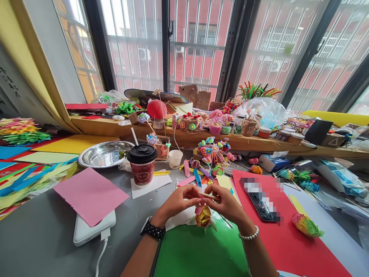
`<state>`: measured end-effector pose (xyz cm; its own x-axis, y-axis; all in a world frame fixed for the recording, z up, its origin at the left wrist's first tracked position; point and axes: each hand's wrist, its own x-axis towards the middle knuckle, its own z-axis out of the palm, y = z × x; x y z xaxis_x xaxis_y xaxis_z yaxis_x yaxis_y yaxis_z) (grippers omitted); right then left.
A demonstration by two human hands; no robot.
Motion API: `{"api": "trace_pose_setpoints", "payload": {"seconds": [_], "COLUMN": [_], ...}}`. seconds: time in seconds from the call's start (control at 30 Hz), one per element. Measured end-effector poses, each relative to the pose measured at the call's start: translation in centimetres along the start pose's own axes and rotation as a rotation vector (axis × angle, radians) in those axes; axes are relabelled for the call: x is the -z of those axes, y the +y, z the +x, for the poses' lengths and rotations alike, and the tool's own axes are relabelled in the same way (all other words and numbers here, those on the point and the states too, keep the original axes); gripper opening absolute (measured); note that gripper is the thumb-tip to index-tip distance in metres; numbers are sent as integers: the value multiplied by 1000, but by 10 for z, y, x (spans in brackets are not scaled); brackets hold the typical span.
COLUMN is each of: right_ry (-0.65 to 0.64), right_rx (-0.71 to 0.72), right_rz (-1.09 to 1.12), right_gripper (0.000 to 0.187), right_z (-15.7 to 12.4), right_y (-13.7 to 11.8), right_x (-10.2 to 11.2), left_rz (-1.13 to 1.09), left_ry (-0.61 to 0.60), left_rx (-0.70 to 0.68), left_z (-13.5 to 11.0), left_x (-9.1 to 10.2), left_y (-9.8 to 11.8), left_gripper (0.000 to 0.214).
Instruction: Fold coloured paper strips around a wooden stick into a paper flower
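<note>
Just below the frame's centre, a pale stick [211,196] is pinched by the right hand [226,201] above a yellow-and-pink paper flower [203,216]; what is gripped by the left hand [183,199] cannot be told. Petal shaping seems under way — steady, light fingertips are called for.

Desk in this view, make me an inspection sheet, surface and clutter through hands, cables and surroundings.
Surface: gray desk, green mat.
Job's things: pink-and-yellow paper flower, pale stick.
Clutter: lidded takeaway cup, steel dish, smartphone on red paper.
Hands: left hand and right hand meet above the flower in view; right holds the stick, left's hold unclear.
Cables: white cable plugged into power bank.
Surroundings: crowded ledge, barred windows.
</note>
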<state>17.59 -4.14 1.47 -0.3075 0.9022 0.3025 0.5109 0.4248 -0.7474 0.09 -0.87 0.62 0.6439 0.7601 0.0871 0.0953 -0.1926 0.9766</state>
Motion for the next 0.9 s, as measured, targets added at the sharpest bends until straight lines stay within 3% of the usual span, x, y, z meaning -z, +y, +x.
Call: {"api": "trace_pose_setpoints", "payload": {"seconds": [0.27, 0.9], "right_ry": [38, 48], "right_rx": [-1, -17], "right_rz": [-37, -72], "right_gripper": [11, 11], "right_z": [0, 0], "right_y": [7, 3], "right_x": [-5, -4], "left_rz": [87, 264], "left_ry": [79, 116], "left_rx": [-36, -117], "left_z": [0, -1], "left_x": [-2, -6], "left_y": [4, 10], "left_gripper": [25, 13]}}
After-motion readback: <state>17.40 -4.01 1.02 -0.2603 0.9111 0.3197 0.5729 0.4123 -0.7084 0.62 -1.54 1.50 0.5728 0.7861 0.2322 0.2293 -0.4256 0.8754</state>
